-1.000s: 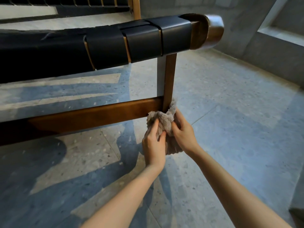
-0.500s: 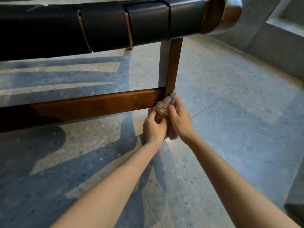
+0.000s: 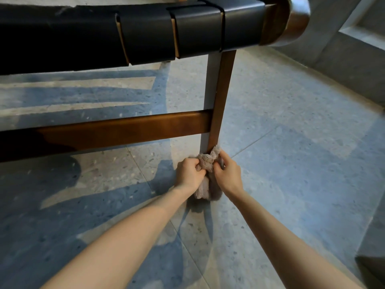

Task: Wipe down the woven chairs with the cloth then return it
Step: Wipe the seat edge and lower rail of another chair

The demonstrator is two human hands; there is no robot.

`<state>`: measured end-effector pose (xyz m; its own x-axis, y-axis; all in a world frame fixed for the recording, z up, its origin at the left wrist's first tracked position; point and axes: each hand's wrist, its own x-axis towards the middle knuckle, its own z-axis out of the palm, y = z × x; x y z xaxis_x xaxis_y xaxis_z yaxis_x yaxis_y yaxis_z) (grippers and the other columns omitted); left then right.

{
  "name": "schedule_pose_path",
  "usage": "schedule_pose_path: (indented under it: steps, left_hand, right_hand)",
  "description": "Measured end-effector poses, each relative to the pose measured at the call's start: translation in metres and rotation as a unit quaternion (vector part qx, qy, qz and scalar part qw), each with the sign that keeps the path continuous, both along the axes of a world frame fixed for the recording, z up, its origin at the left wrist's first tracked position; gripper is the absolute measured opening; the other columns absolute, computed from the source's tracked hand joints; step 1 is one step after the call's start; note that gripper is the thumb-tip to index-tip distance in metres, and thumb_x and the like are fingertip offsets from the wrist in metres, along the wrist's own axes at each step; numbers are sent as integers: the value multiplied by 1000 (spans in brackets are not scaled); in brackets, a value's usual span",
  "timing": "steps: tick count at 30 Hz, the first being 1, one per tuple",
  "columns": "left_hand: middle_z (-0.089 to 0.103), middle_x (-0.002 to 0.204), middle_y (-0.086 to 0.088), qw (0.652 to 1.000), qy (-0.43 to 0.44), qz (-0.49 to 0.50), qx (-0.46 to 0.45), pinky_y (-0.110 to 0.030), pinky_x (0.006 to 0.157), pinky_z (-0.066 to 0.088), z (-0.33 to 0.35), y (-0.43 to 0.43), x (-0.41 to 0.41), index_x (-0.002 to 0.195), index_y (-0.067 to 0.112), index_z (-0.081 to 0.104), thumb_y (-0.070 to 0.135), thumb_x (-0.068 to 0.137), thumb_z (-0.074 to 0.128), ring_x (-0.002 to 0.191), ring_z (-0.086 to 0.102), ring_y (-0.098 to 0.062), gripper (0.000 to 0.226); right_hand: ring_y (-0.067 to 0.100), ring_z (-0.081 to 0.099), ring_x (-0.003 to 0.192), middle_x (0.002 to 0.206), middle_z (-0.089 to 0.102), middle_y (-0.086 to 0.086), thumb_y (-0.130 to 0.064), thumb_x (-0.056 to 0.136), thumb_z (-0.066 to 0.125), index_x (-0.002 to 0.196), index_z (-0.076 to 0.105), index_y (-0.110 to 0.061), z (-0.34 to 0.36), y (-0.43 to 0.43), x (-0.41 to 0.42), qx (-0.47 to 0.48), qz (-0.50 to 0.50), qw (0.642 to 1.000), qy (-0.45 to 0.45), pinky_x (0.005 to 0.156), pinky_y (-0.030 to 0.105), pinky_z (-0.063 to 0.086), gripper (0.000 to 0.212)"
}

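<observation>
Cloth (image 3: pixel 208 163) gripped by left hand (image 3: pixel 190 174) and right hand (image 3: pixel 227 174) — wrapping chair leg (image 3: pixel 220 97) above speckled terrazzo floor (image 3: pixel 302 163).

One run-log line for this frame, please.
stage: wiping chair leg | left hand: grips cloth | right hand: grips cloth | cloth: against leg bottom, below crossbar | return: not yet done

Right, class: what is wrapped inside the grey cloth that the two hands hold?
The foot of the wooden chair leg goes into the cloth, gripped by the left hand and right hand. Its tip and floor contact are covered.
</observation>
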<state>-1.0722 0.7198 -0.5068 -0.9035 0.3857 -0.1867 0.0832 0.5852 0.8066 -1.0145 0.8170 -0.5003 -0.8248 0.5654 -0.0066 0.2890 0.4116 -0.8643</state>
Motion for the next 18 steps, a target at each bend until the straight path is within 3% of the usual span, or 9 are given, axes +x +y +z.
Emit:
schedule_pose_path:
  steps: [3, 5, 7, 9, 12, 18]
  left_hand:
    - [67, 79, -9, 998, 5, -54, -37, -23, 54, 36, 24, -8, -2, 69, 12, 62, 14, 82, 66, 72, 56, -19, 14]
    - [69, 88, -5, 996, 23, -74, -38, -26, 68, 47, 47, -12, -5, 84, 11, 68, 16, 83, 65, 87, 63, -21, 5]
    - [70, 102, -2, 995, 55, -84, -31, -25, 79, 47, 68, -20, -9, 102, 18, 69, 16, 83, 66, 99, 62, -18, 20]
    - [69, 108, 2, 991, 88, -100, -17, -20, 80, 43, 86, -37, -15, 111, 20, 66, 14, 81, 69, 102, 61, -15, 31]
    - [60, 101, 14, 988, 111, -103, 3, -4, 68, 37, 109, -74, -24, 115, 22, 60, 16, 79, 73, 94, 57, -6, 39]
    - [49, 87, 24, 987, 158, -19, 6, -8, 60, 37, 136, -171, -34, 99, 35, 48, 25, 73, 79, 78, 50, 5, 42]
  right_hand:
    - [6, 54, 63, 75, 66, -1, -2, 89, 51, 115, 66, -25, 14, -7, 14, 40, -29, 999, 24, 57, 9, 38, 38]
    - [5, 58, 72, 87, 68, -4, -5, 89, 54, 121, 63, -27, 26, -14, 22, 39, -58, 995, 69, 65, 11, 42, 39]
    - [1, 59, 90, 105, 66, -10, -6, 89, 57, 123, 60, -26, 40, -23, 23, 27, -70, 992, 103, 78, 16, 46, 39]
    - [0, 57, 93, 109, 63, -12, -8, 88, 60, 119, 57, -28, 56, -34, 21, 17, -65, 990, 123, 76, 15, 48, 37]
    - [2, 58, 87, 99, 59, -18, -11, 88, 63, 107, 46, -44, 78, -56, 14, 10, -18, 989, 149, 70, 25, 51, 42]
    - [2, 56, 90, 102, 55, -17, -26, 88, 67, 101, 40, -42, 109, -119, -11, 10, 87, 987, 134, 72, 30, 56, 34]
